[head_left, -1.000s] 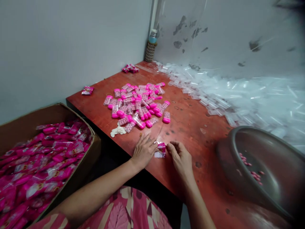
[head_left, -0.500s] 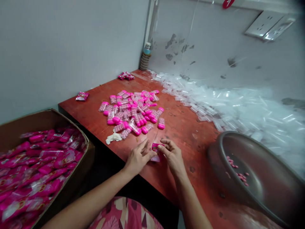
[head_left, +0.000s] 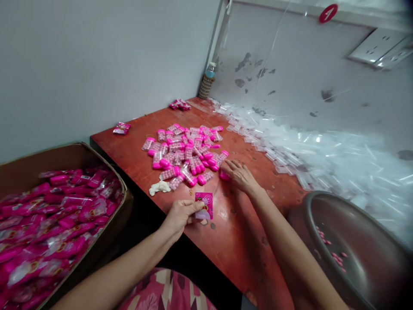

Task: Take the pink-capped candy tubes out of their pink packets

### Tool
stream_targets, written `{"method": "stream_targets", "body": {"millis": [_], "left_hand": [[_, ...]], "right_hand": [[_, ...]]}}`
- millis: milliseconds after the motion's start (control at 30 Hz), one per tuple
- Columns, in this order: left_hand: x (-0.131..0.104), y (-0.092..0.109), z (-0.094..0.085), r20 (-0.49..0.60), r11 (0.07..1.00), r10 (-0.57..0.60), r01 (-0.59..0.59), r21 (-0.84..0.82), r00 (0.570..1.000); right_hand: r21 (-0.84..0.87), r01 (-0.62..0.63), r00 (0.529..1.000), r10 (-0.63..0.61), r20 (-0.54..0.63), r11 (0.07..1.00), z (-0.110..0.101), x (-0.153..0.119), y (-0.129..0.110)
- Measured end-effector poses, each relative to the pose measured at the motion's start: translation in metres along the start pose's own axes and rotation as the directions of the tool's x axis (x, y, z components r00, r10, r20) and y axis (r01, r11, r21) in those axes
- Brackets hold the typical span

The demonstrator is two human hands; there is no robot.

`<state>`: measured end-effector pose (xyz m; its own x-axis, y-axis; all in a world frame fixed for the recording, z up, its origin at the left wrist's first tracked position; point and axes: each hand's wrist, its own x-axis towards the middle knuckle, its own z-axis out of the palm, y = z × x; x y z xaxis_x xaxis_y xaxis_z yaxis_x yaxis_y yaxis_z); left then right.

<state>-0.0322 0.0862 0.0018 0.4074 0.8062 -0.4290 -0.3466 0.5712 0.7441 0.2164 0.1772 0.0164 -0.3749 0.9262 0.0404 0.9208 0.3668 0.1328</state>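
Note:
Between the thumb and fingers of my left hand (head_left: 180, 216) is a small pink printed plastic sleeve (head_left: 206, 203), held upright above the table's near edge. My right hand (head_left: 239, 174) is over at the right side of a pile of pink-capped candy bottles (head_left: 189, 153). Its fingers close over one candy bottle (head_left: 223, 176), which is mostly hidden, with only its pink end showing. The piled bottles are clear and flat, filled with small pink balls. A crumpled white wad (head_left: 159, 187) lies just in front of them.
A cardboard box (head_left: 127, 193) of wrapped pink packs stands at left. On the red table (head_left: 238, 241) are a dark basin (head_left: 364, 232) with a few pink balls, a heap of clear empty tubes (head_left: 338, 150), pink sleeve stacks (head_left: 121, 128) and a bottle in a woven holder (head_left: 205, 86).
My hands have parted. The left keeps the pink sleeve, and the right has let go of it and moved forward and right to a candy bottle. The view has shifted slightly left.

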Motion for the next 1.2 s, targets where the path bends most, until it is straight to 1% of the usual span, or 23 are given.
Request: {"method": "stream_targets", "body": {"millis": [33,67,100,167,267,333,367,400,433,467,500,533,567,600,667,733,800,867,967,1033,1100,1200], "left_hand": [[0.0,0.001,-0.002,-0.037,0.999,-0.016,0.015,-0.038,0.999],[0.001,0.002,-0.004,-0.074,0.997,-0.029,0.023,-0.076,0.997],[0.002,0.003,-0.005,-0.105,0.993,-0.036,0.025,-0.112,0.994],[0.004,0.005,-0.008,-0.139,0.985,-0.046,0.022,-0.174,0.989],[0.009,0.005,-0.009,-0.158,0.957,-0.054,0.006,-0.29,0.986],[0.012,0.004,-0.007,-0.179,0.926,-0.062,-0.011,-0.377,0.982],[0.014,0.003,-0.006,-0.186,0.91,-0.065,-0.019,-0.414,0.98],[0.015,0.002,-0.005,-0.191,0.895,-0.067,-0.026,-0.444,0.979],[0.017,0.001,-0.004,-0.192,0.884,-0.069,-0.029,-0.467,0.979],[0.018,0.001,-0.003,-0.193,0.876,-0.071,-0.031,-0.482,0.979],[0.02,0.0,-0.002,-0.192,0.871,-0.074,-0.03,-0.491,0.979],[0.021,-0.001,-0.001,-0.189,0.868,-0.078,-0.026,-0.496,0.979],[0.021,-0.002,0.001,-0.185,0.867,-0.082,-0.021,-0.498,0.979],[0.022,-0.003,0.002,-0.18,0.867,-0.084,-0.018,-0.499,0.98],[0.022,-0.006,0.006,-0.169,0.864,-0.075,-0.021,-0.503,0.983],[0.02,-0.008,0.01,-0.149,0.863,-0.046,-0.036,-0.503,0.988],[0.017,-0.009,0.014,-0.111,0.877,-0.001,-0.052,-0.477,0.994],[0.013,-0.008,0.017,-0.067,0.907,0.036,-0.06,-0.416,0.997],[0.009,-0.005,0.019,-0.027,0.944,0.069,-0.074,-0.322,0.997],[0.007,-0.003,0.019,0.017,0.957,0.085,-0.077,-0.278,0.996],[0.007,-0.004,0.019,0.083,0.97,0.075,-0.054,-0.236,0.994],[0.009,-0.006,0.017,0.137,0.985,0.041,-0.017,-0.172,0.99]], "right_hand": [[-0.039,0.031,0.999,-0.029,0.044,0.999,0.002,0.002,0.005],[-0.035,0.04,0.997,-0.038,0.068,0.999,0.003,0.002,0.009],[-0.003,0.029,0.997,-0.029,0.075,1.0,0.004,0.001,0.01],[0.095,-0.043,0.997,0.037,0.063,0.995,0.004,-0.008,0.007],[0.179,-0.182,0.983,0.178,0.036,0.967,0.001,-0.031,-0.014],[0.307,-0.273,0.96,0.277,0.031,0.912,-0.003,-0.049,-0.04],[0.515,-0.335,0.932,0.358,0.058,0.789,-0.007,-0.058,-0.055],[0.717,-0.347,0.915,0.385,0.118,0.604,-0.01,-0.067,-0.073],[0.85,-0.343,0.906,0.38,0.187,0.401,-0.014,-0.075,-0.09],[0.916,-0.339,0.897,0.367,0.247,0.213,-0.017,-0.083,-0.108],[0.94,-0.333,0.889,0.356,0.288,0.072,-0.02,-0.089,-0.125],[0.945,-0.325,0.88,0.358,0.313,-0.028,-0.022,-0.094,-0.14],[0.944,-0.319,0.869,0.37,0.329,-0.089,-0.023,-0.097,-0.153],[0.94,-0.321,0.857,0.386,0.34,-0.117,-0.023,-0.1,-0.164],[0.935,-0.331,0.834,0.424,0.352,-0.125,-0.02,-0.102,-0.178],[0.934,-0.336,0.817,0.456,0.352,-0.121,-0.016,-0.101,-0.183],[0.939,-0.319,0.808,0.48,0.34,-0.13,-0.012,-0.099,-0.184],[0.946,-0.283,0.816,0.478,0.324,-0.157,-0.009,-0.098,-0.183],[0.946,-0.224,0.861,0.408,0.304,-0.232,-0.006,-0.098,-0.182],[0.945,-0.198,0.878,0.38,0.29,-0.261,-0.004,-0.098,-0.181],[0.952,-0.187,0.876,0.398,0.273,-0.242,-0.003,-0.098,-0.181],[0.966,-0.204,0.849,0.462,0.255,-0.159,-0.003,-0.098,-0.183]]}}
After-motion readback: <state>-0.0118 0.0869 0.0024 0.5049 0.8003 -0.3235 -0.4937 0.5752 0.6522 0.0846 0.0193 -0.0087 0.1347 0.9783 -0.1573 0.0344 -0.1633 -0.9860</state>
